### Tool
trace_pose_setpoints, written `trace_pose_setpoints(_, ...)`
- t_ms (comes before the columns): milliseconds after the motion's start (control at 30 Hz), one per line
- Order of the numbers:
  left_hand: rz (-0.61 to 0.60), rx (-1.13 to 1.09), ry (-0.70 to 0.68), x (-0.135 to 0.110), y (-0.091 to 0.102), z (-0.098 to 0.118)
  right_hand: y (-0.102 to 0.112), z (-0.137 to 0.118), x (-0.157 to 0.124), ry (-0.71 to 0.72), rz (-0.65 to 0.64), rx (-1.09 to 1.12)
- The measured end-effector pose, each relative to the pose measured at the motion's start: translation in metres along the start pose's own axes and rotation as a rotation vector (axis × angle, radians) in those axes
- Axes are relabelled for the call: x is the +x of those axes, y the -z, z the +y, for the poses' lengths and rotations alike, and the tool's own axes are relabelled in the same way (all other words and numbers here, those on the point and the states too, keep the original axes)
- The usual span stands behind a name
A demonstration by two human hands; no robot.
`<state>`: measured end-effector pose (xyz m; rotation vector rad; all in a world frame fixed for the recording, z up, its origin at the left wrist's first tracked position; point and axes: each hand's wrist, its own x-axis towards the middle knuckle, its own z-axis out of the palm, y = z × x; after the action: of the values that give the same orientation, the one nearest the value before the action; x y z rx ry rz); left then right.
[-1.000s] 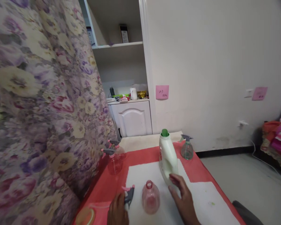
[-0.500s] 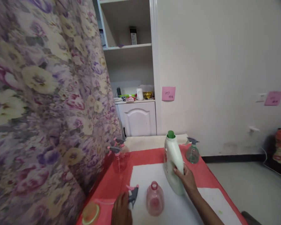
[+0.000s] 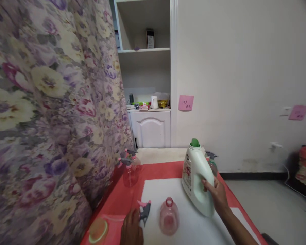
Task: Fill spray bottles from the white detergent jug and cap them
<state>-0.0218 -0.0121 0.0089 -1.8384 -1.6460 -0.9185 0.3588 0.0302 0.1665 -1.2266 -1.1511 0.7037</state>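
My right hand (image 3: 219,195) is wrapped around the handle of a pale green detergent jug (image 3: 193,173), which leans a little, its open neck with a green spout at the top. Left of the jug, an open pink see-through bottle (image 3: 169,217) stands upright on a white sheet. My left hand (image 3: 132,227) is closed on a grey and pink spray head (image 3: 145,211) at the sheet's left edge; the spray head's thin tube sticks out to the left. The left fingertips are partly hidden.
Two pink spray bottles (image 3: 130,175) stand at the table's far left. A green spray bottle (image 3: 213,166) is partly hidden behind the jug. An orange round object with a pale rim (image 3: 99,230) lies near left on the red cloth (image 3: 163,169). A floral curtain (image 3: 66,136) hangs along the left.
My right hand has moved the jug to the right and turned it, so more of its label shows and it covers part of the green spray bottle. My left hand has barely moved.
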Motion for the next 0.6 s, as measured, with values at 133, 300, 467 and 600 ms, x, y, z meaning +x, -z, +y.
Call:
trace_pose_setpoints(133, 0.007, -0.018, 0.021, 0.002, 0.003, 0.003, 0.027, -0.01, -0.015, -0.012, -0.032, -0.047)
trace_pose_setpoints(300, 0.05, -0.066, 0.019, 0.006, 0.008, 0.002, 0.057, -0.025, -0.036, -0.051, -0.082, -0.141)
trace_pose_setpoints(467, 0.118, -0.293, -0.123, 0.012, 0.014, 0.001, 0.084, -0.045, -0.048, -0.083, -0.158, -0.224)
trace_pose_setpoints(600, -0.034, -0.503, -0.056, 0.022, 0.016, 0.032, 0.096, -0.066, -0.05, -0.065, -0.273, -0.337)
